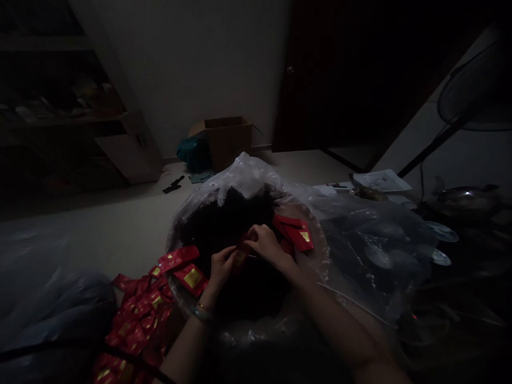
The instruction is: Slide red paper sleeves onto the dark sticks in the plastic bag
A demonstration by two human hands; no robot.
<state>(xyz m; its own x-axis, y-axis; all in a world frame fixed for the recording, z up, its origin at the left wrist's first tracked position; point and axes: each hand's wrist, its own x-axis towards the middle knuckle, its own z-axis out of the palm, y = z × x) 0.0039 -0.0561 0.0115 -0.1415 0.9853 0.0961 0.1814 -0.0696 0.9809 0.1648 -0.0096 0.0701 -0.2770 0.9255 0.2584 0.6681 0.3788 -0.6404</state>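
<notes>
My left hand (221,268) and my right hand (264,244) meet over a wide round container (320,250) lined with clear plastic. Between them is a small red packet (240,250), its edges pinched in the fingers of both hands. A heap of dark loose material (236,210) fills much of the container, its kind too dark to make out. Red packets with gold labels (192,277) lie on the rim beside my left wrist. More red packets (298,233) rest on the right side, near my right hand.
Many red packets (138,314) are piled at the lower left, beside a plastic bag (76,304). Clear plastic sheeting (372,240) spreads to the right. An open cardboard box (230,141) stands against the wall, and a fan (476,90) stands at the right.
</notes>
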